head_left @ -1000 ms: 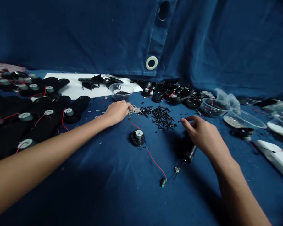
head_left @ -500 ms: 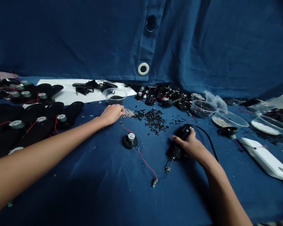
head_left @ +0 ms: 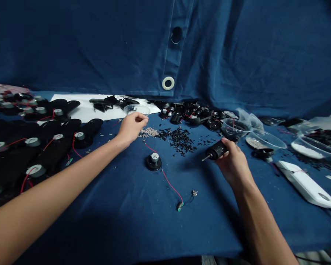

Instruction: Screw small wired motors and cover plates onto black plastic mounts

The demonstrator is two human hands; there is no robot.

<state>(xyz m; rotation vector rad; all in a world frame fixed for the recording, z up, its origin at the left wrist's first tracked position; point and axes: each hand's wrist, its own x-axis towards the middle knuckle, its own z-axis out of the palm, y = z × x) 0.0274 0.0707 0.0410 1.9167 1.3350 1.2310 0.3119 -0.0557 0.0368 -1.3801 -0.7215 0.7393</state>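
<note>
My right hand (head_left: 233,158) is closed round a black electric screwdriver (head_left: 216,150), held above the cloth with its bit pointing left. My left hand (head_left: 134,127) is raised over a small heap of screws (head_left: 149,132), thumb and fingertips pinched together; whatever they hold is too small to make out. Between the hands lies a round black part with a silver motor (head_left: 155,158) on it. A red wire (head_left: 171,188) runs from it to a small green circuit board (head_left: 180,206), and a small metal piece (head_left: 194,193) is joined to that by a dark wire.
Black plastic bits (head_left: 182,141) are strewn beside the screws. On the left stand rows of black housings (head_left: 48,145) with motors and red wires. Clear plastic bowls (head_left: 267,139) and a white device (head_left: 309,185) are on the right. A blue curtain (head_left: 99,48) hangs behind.
My right hand has lifted the electric screwdriver off the small metal piece and turned its bit leftward. My left hand has risen from the screw heap, fingertips pinched.
</note>
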